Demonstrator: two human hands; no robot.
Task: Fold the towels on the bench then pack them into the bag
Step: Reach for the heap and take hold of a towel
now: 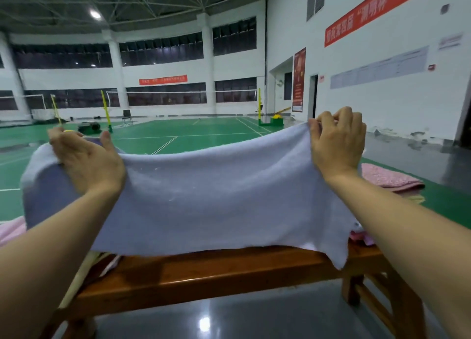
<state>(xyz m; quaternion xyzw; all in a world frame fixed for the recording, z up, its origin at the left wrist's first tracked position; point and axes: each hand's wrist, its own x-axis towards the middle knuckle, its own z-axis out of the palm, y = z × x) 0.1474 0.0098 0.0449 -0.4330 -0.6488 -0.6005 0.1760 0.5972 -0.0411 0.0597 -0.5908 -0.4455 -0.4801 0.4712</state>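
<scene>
Green court floor (204,132) w/ yellow net posts (105,111) fills the hall beyond; red banner (377,10) hangs on the white wall at right. Wooden bench (216,270) in foreground, its top mostly hidden by a pale blue towel (216,196) held stretched above it. Pink towel (390,179) lies at bench's far right. Left hand (86,157) grips one top corner, thumb spread; right hand (336,140) pinches the other, fingers curled.

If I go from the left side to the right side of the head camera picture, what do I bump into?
Pale pink towel at the left edge → left hand → light blue terry towel held up → right hand → folded pink towel on the wooden bench.
</scene>
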